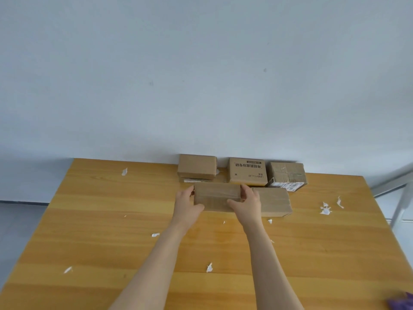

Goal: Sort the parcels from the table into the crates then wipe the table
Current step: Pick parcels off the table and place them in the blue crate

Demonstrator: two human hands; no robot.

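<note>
we have the left hand [186, 201] and right hand [247, 201] clamped on the short ends of a taped box [215, 198], long axis left to right, seemingly just off the table [111, 220], beside another box [273, 202].

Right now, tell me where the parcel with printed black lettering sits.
In the head view, the lettered parcel stands at the table's far edge against the wall, between the plain parcel and the taped parcel.

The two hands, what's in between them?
A brown cardboard parcel sits between the left hand and the right hand. Each hand grips one end of it, as the head camera shows.
</note>
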